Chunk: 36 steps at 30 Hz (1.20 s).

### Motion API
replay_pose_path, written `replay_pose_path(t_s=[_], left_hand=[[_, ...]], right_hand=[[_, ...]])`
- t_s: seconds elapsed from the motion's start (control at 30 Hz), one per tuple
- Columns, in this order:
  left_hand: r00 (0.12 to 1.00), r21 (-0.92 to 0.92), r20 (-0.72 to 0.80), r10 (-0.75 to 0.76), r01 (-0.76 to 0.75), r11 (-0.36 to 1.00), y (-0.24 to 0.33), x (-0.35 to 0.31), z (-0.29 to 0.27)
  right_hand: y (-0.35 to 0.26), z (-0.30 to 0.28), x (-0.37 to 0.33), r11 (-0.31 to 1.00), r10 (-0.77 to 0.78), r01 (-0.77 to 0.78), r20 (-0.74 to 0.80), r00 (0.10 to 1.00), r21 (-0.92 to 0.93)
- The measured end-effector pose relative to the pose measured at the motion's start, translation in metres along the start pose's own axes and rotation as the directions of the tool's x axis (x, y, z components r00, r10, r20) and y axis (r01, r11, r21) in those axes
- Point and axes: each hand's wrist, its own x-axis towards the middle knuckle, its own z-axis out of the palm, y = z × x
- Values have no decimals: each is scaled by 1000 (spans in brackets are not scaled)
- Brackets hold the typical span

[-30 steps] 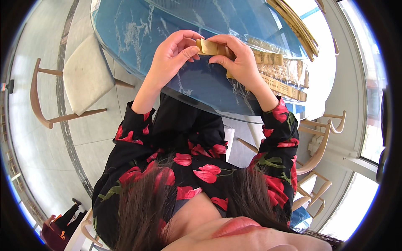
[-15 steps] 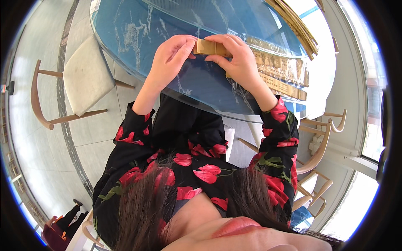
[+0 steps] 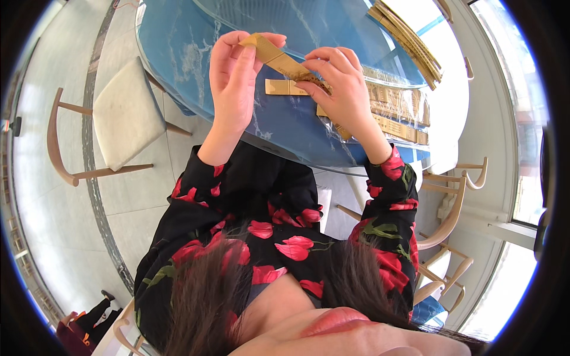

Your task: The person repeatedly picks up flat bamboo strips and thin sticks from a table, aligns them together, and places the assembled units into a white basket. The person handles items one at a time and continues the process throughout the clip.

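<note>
A long gold-brown paper strip [image 3: 276,58] is held up at a slant over the blue marble-patterned table [image 3: 261,121]. Its upper left end is pinched between the thumb and fingers of my left hand [image 3: 234,80]. The lower right end, darker with print, is gripped by my right hand [image 3: 338,80], whose fingers hide part of it. Below the held strip, a second gold-brown paper strip [image 3: 279,87] lies flat on the table, its right part covered by my right hand. To the right of that hand are several printed paper strips [image 3: 398,124] in clear plastic wrap.
A raised glass turntable [image 3: 332,26] covers the far part of the table. A fanned stack of long gold-brown strips [image 3: 407,44] rests on it at the far right. A pale-seated wooden chair [image 3: 127,113] stands at the left, and more wooden chairs [image 3: 454,207] at the right.
A strip now slants between my raised hands, while another lies on the table beneath. My left hand has moved up and turned; my right hand has shifted only slightly.
</note>
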Motion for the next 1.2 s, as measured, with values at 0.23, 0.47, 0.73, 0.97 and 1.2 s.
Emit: replay_pose_path(t_s=[0.23,0.47,0.73,0.97,1.2], left_hand=[[897,534,294,-329,132,835,56,50,4],[865,857,435,-251,-312,409,13,39,7],[788,787,599,-144,-546,289,20,36,-3],[815,777,570,-106,-576,-255,51,65,-53],[816,814,554,-167,-572,-96,18,24,-14]], right_hand=[[-5,-29,6,916,153,-160,50,987,368],[8,-7,14,462,379,-522,373,847,717],[17,1,2,226,475,-612,464,748,758],[24,-2,-1,101,518,-601,474,712,793],[19,11,-1,336,646,-676,361,672,656]])
